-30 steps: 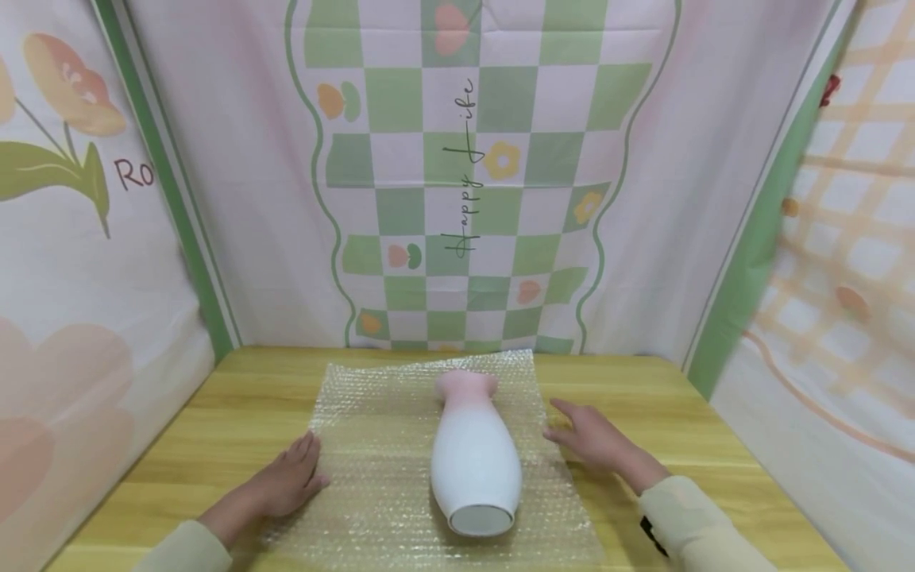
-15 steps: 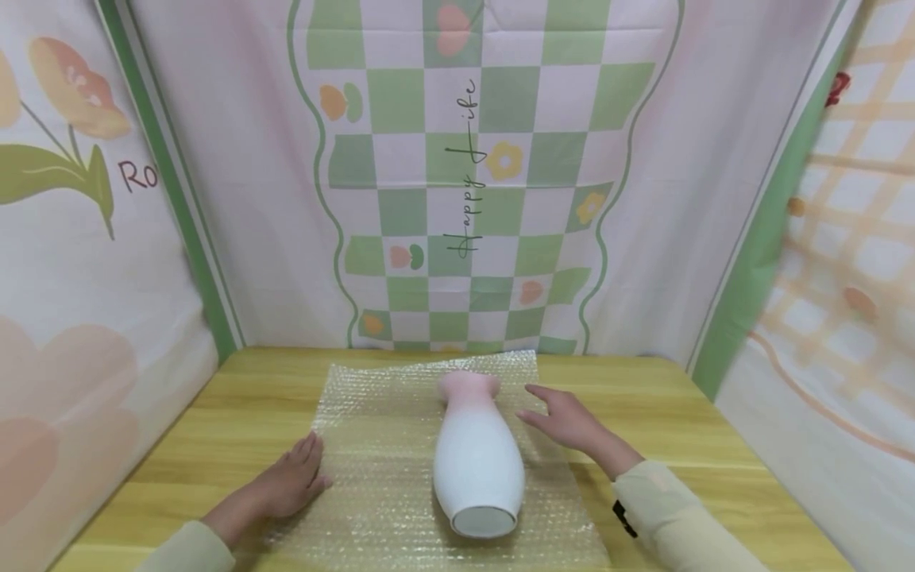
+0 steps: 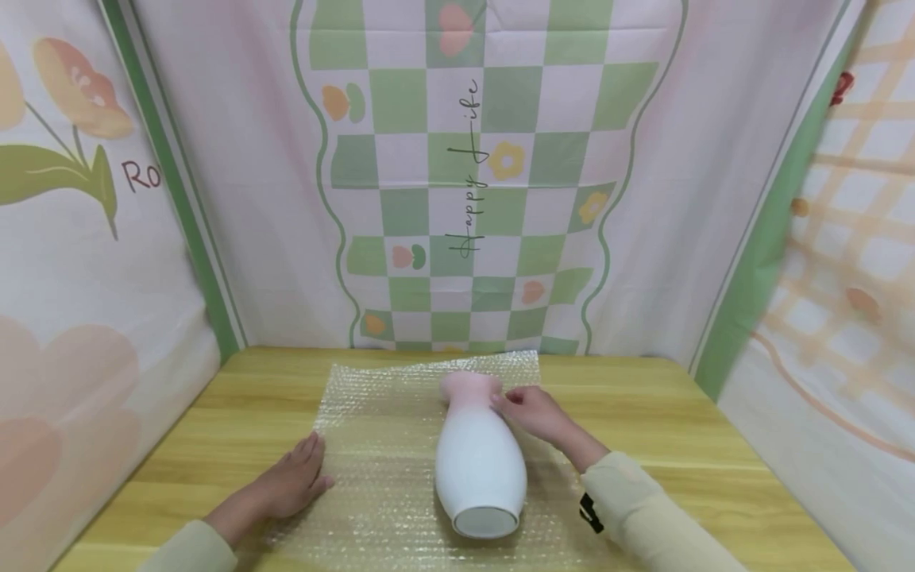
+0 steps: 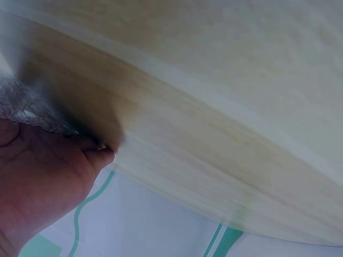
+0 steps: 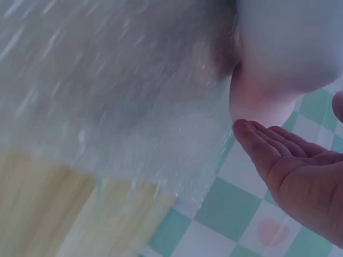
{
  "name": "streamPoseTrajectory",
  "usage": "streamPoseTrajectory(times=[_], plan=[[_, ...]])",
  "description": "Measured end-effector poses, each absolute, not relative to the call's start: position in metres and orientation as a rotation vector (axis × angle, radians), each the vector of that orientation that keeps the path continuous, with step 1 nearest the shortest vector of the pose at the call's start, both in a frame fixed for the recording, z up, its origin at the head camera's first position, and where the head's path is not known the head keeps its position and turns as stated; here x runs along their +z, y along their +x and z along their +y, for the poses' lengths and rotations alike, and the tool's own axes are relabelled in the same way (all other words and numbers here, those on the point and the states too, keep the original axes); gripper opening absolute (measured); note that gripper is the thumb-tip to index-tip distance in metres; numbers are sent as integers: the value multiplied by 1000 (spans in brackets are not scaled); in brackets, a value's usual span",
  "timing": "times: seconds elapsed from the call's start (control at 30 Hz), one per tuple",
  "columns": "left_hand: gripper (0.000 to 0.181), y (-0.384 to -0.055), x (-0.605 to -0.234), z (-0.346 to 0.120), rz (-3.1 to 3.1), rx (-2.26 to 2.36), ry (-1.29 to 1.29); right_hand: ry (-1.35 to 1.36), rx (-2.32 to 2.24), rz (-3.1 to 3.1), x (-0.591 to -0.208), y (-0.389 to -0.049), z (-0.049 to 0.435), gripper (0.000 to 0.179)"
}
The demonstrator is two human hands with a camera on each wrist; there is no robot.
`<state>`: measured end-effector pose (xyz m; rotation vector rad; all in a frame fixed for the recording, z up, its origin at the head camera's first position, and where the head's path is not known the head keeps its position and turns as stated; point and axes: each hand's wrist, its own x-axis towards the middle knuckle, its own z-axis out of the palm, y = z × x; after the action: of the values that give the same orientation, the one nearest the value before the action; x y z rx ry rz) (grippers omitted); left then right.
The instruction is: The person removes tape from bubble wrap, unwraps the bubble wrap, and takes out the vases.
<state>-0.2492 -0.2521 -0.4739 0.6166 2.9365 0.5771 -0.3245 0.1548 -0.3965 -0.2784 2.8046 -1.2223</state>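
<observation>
A vase (image 3: 480, 461), white with a pink neck, lies on its side on a sheet of bubble wrap (image 3: 379, 469). Its pink mouth points to the back and its base faces the front. My right hand (image 3: 534, 413) has its fingertips right at the neck, on the right side. From the right wrist, that hand (image 5: 305, 171) shows fairly straight fingers against the pink neck (image 5: 262, 99), with the thumb apart. My left hand (image 3: 289, 481) rests flat on the left edge of the wrap; in the left wrist view, wrap (image 4: 32, 110) shows beside the hand (image 4: 48, 176).
Everything lies on a wooden table (image 3: 665, 405). Behind it hangs a patterned cloth (image 3: 457, 183) with green checks, close to the table's back edge. More printed cloth encloses the left and right sides.
My right hand has moved left from beside the wrap's right edge to the vase's neck. The left hand and the vase have stayed in place.
</observation>
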Motion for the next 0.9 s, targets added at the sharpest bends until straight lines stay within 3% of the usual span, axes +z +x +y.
streamPoseTrajectory(times=[0.27, 0.5, 0.9], plan=[[72, -244, -461, -245, 2893, 619, 559, -127, -1255, 2707, -398, -326, 142, 57], [78, -248, -471, -250, 2916, 615, 599, -113, -1289, 2638, -400, -328, 133, 66], [71, -255, -484, -254, 2968, 582, 570, -145, -1377, 2529, -402, -333, 124, 78]])
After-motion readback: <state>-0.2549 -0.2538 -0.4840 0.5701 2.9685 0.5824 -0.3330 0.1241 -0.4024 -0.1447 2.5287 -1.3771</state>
